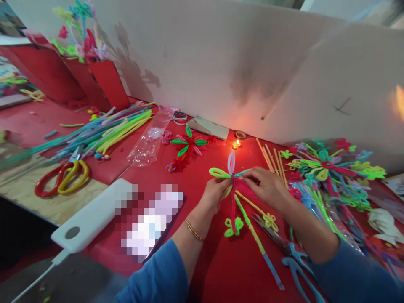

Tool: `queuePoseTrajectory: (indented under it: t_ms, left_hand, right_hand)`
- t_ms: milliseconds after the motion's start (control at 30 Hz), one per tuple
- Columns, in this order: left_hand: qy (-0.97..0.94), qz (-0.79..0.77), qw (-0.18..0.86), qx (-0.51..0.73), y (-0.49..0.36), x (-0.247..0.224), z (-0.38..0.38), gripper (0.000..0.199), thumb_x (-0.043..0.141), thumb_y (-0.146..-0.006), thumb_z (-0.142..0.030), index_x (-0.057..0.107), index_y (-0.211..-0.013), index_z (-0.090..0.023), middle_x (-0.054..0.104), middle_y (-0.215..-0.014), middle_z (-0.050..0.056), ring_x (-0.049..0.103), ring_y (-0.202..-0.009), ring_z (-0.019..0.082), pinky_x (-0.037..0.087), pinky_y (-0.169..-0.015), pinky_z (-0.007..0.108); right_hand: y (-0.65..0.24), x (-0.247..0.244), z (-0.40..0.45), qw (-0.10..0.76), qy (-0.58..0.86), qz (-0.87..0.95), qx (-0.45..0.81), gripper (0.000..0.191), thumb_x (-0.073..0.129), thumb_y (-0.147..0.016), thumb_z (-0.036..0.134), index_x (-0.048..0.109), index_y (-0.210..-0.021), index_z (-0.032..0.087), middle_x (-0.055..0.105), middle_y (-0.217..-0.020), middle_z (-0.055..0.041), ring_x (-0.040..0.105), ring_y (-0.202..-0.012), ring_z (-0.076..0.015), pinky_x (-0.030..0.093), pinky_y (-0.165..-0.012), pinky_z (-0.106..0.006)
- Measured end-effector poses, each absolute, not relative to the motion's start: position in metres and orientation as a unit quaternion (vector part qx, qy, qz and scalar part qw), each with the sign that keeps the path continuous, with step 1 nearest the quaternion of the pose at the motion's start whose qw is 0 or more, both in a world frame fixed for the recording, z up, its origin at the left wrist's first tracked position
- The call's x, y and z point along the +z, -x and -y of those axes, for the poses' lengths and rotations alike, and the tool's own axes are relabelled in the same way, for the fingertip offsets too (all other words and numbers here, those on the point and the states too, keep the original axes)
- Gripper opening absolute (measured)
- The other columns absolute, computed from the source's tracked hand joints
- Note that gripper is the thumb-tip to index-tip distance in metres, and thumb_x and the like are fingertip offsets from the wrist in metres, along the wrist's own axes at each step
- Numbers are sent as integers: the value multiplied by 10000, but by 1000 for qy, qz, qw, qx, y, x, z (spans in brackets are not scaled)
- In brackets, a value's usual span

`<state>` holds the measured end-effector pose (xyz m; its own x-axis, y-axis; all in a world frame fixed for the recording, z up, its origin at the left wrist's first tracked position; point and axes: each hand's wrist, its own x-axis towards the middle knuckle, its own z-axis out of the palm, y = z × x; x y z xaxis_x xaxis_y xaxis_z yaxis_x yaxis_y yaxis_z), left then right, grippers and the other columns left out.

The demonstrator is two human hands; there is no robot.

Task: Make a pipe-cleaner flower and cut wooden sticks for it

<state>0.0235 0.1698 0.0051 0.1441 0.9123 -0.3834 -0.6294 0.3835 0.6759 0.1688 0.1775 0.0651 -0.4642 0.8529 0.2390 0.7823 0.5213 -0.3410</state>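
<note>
My left hand (213, 194) pinches the middle of a pipe cleaner flower (231, 163) with looped petals in lilac, yellow-green, teal and pink. On its right side my right hand (268, 187) has its fingers closed on the flower near the same centre. From the centre several stems hang toward me, among them a green and blue wrapped stem (257, 240). At the tips of two others are a small green flower (233, 226) and a small yellow one (270, 221). Blue-handled scissors (292, 252) lie partly beneath my right forearm.
A small flame (236, 143) burns near the wall, just beyond the flower. Red-and-yellow-handled scissors (74, 176), a white power bank (93, 216) and a phone (154, 223) lie left. Loose pipe cleaners (126, 130) are behind them. A finished flower bunch (328, 164) lies right, beside wooden sticks (273, 158).
</note>
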Motion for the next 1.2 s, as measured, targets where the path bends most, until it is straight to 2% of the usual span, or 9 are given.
queuePoseTrajectory:
  t_ms: [200, 533, 967, 1200]
  left_hand:
    - [-193, -398, 731, 519, -22, 14, -165, 232, 756, -470, -251, 640, -611, -107, 627, -587, 28, 536, -519, 102, 388, -530, 219]
    - [-198, -412, 724, 516, -20, 19, -163, 180, 739, -493, -230, 622, -558, -109, 597, -532, 18, 514, -485, 97, 371, -506, 223]
    - [-200, -404, 740, 500, -21, 15, -164, 169, 712, -517, -209, 618, -617, -110, 629, -587, 42, 545, -502, 118, 399, -531, 243]
    - [-188, -397, 743, 504, -22, 13, -165, 190, 726, -501, -211, 628, -624, -104, 623, -582, 41, 538, -514, 114, 393, -532, 239]
  right_hand:
    - [-169, 58, -176, 174, 484, 857, 34, 154, 459, -814, 218, 611, -809, 192, 634, -754, -24, 585, -713, -146, 424, -639, -254]
    - [-162, 66, -175, 122, 485, 866, 16, 144, 450, -786, 177, 590, -756, 185, 625, -719, -38, 584, -681, -158, 423, -614, -257]
    - [-164, 71, -168, 51, 463, 884, -37, 171, 425, -812, 156, 592, -782, 168, 620, -745, -62, 585, -746, -185, 431, -688, -287]
    - [-169, 71, -167, 69, 464, 882, -29, 181, 412, -818, 176, 584, -760, 181, 618, -735, -52, 576, -739, -179, 427, -678, -287]
